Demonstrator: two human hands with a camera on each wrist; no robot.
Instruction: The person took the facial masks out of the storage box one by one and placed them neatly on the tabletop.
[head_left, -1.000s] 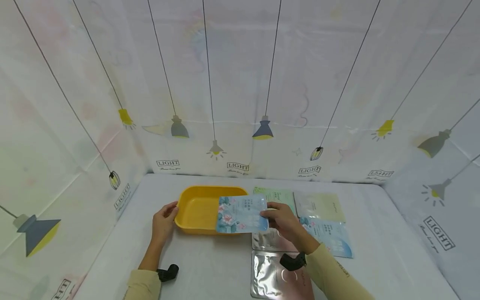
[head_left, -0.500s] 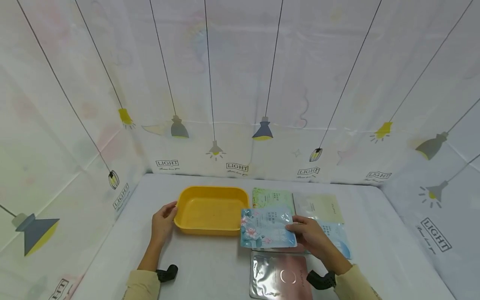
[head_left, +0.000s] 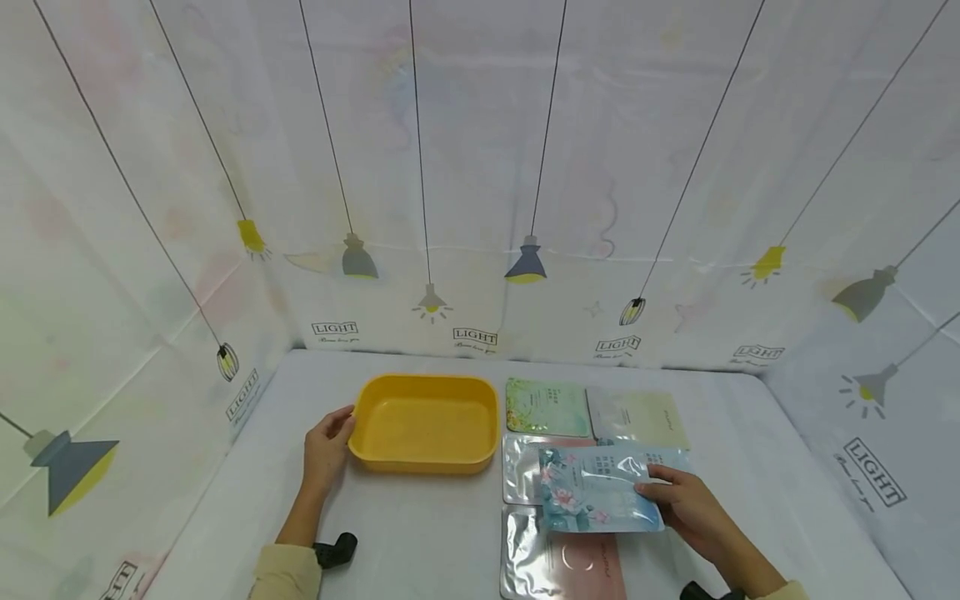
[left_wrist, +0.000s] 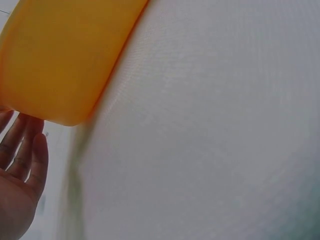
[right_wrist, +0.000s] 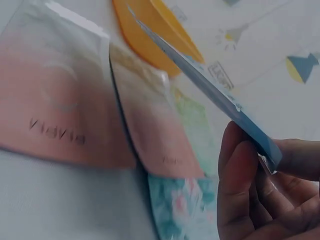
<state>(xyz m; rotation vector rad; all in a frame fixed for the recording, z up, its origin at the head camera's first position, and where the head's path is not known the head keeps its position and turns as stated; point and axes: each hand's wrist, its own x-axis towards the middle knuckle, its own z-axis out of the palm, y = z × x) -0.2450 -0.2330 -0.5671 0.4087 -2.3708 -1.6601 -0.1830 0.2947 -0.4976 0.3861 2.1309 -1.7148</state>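
My right hand (head_left: pixel 693 508) pinches the right edge of a blue sheet mask packet (head_left: pixel 600 492) printed with pink flowers. It is held above the other packets; in the right wrist view it is seen nearly edge-on between thumb and fingers (right_wrist: pixel 237 165). Beneath lies a second blue packet (head_left: pixel 671 457), mostly covered. At the left end of a yellow plastic tray (head_left: pixel 423 425), my left hand (head_left: pixel 326 450) touches the rim. Its fingers (left_wrist: pixel 37 160) look fairly straight in the left wrist view. Nothing is visible inside the tray.
Right of the tray lie a green packet (head_left: pixel 547 408), a cream packet (head_left: pixel 648 417) and two silver-pink packets, an upper one (head_left: pixel 521 473) and a lower one (head_left: pixel 577 571). White cloth (head_left: pixel 420 533) covers the table. A curtain printed with lamps (head_left: pixel 480 167) hangs behind.
My right hand has carried the blue packet from over the tray's right end to the right and nearer me, above the other packets. The left hand and tray stay put.
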